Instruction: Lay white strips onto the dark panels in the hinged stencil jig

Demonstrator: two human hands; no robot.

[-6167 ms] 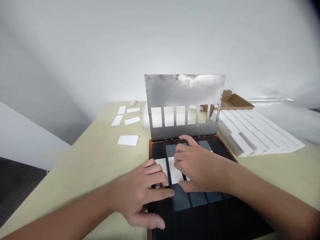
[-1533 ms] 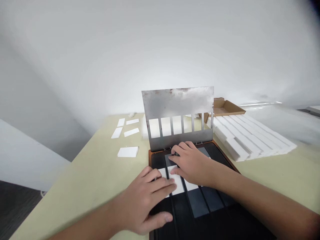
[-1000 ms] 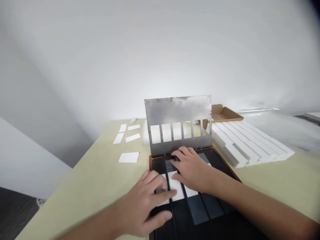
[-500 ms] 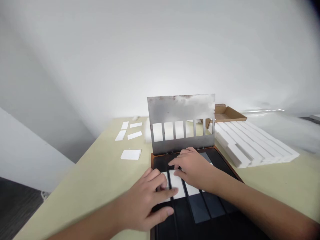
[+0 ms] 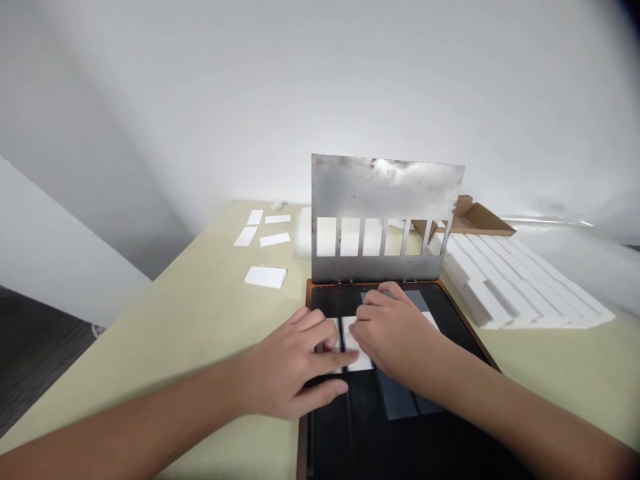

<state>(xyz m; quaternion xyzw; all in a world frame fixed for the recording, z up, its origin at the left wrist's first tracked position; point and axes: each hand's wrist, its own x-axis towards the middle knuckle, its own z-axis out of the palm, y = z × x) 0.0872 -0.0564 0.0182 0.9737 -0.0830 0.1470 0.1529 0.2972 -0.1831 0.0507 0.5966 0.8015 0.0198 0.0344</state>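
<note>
A black slotted tray [image 5: 450,313] with a brown rim lies on the table before me. Its hinged metal stencil lid [image 5: 385,190] stands upright at the far edge, with several rectangular windows. Small white cards [image 5: 358,361] lie in the tray's slots. My left hand [image 5: 293,363] rests on the tray's left side, fingers stretched over a white card. My right hand [image 5: 395,330] lies flat on the neighbouring cards, fingers extended toward the hinge. Neither hand is lifting anything.
Loose white cards [image 5: 265,277] lie on the yellowish table [image 5: 200,313] at the left. Rows of stacked white cards [image 5: 515,280] spread to the right, with an open cardboard box [image 5: 480,217] behind them. A white wall rises behind.
My view has shifted, so the tray sits a little further right and the lid looks taller. Both hands stay on the cards in the tray, the right hand sliding slightly along the slots.
</note>
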